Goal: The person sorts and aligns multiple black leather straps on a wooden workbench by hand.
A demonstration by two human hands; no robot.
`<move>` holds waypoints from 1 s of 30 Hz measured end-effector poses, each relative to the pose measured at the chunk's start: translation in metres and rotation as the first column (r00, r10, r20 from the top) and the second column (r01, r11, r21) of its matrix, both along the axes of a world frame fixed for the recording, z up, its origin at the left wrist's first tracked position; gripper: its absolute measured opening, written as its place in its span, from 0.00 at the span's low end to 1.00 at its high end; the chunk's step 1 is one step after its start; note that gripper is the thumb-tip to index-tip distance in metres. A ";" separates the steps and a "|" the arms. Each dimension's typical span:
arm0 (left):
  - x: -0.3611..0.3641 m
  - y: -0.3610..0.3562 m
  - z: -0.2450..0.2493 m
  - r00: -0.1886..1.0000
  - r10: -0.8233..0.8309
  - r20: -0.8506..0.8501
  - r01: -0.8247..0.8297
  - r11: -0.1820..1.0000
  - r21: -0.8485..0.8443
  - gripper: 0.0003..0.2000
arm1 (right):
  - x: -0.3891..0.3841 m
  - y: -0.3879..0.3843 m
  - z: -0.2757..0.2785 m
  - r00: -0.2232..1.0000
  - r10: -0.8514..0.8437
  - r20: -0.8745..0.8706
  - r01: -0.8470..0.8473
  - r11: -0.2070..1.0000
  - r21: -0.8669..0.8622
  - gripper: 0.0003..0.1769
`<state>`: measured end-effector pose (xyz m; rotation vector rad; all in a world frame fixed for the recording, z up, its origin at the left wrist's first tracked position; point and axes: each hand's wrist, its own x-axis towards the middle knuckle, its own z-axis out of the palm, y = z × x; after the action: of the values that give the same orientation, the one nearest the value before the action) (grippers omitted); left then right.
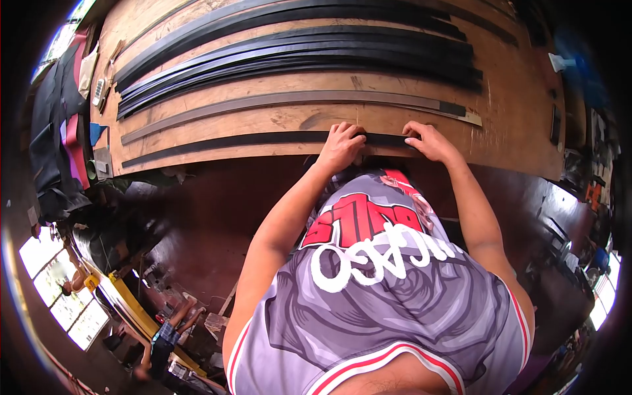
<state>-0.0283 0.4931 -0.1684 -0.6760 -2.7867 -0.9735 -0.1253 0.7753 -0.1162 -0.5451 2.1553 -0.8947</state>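
Note:
A long narrow black strip (pixel 230 142) lies along the near edge of the wooden table. My left hand (pixel 341 146) is closed over it near its right part, fingers bent and fingertips on the strip. At its right end, my right hand (pixel 429 140) has thumb and fingers curled in on the strip; the very tip is hidden beneath them. A short stretch of strip shows between my hands. Just beyond lies a grey-brown strip (pixel 283 99), with a black piece and a pale end at its right.
Stacks of long black strips (pixel 296 52) cover the far part of the wooden table (pixel 513 125). Dark and red sheets (pixel 72 145) hang at the left. A small remote-like object (pixel 99 92) sits at the table's left edge. Other people (pixel 164 339) are in the lower left background.

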 end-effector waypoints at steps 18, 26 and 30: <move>-0.009 0.019 0.000 0.998 -0.059 0.023 0.059 0.998 -0.001 0.08 | 0.003 0.003 -0.016 0.998 -0.051 -0.047 0.050 0.999 -0.008 0.12; -0.019 0.046 -0.004 0.994 -0.110 0.011 0.109 0.993 0.037 0.11 | 0.005 0.000 -0.011 0.995 -0.053 -0.080 0.054 0.999 0.010 0.12; -0.025 0.061 -0.006 0.991 -0.136 0.008 0.136 0.990 0.029 0.11 | 0.006 0.000 -0.014 0.992 -0.054 -0.116 0.054 0.999 -0.005 0.12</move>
<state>-0.0531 0.5542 -0.1747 -0.8693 -2.7598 -1.0399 -0.1192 0.7753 -0.1298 -0.5543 2.2841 -0.9148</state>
